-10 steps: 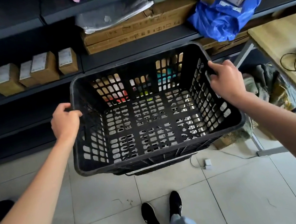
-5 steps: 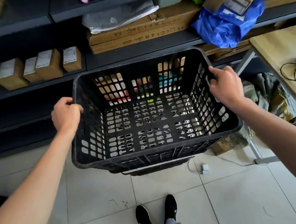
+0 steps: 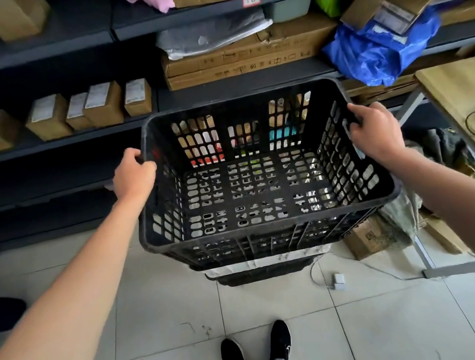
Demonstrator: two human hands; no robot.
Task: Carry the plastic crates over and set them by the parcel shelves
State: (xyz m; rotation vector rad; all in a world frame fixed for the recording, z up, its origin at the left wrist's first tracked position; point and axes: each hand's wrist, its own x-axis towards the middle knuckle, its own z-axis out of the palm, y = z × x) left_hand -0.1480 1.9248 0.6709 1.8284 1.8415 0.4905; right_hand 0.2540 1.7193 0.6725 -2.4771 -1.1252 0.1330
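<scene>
Head view: black plastic crate [image 3: 262, 188], rectangular, lattice walls and floor, rolled rim scuffed grey; held level in front of the parcel shelves [image 3: 69, 137], above a second dark crate [image 3: 262, 273] on the floor; left hand [image 3: 134, 176] curled over the left rim, fingers closed round it; right hand [image 3: 377, 134] wrapped on the right rim, thumb on top; both arms extended. Shelves dark metal, carrying small taped cardboard boxes [image 3: 101, 104], flat cartons [image 3: 245, 55], a crumpled blue plastic bag [image 3: 380, 50]. Floor [image 3: 375, 328] of pale glossy tiles, speckled with dirt; white charger [image 3: 338, 281] with cable beside the lower crate; wooden tabletop [image 3: 469, 89] at right; black shoes [image 3: 257, 351] below.
</scene>
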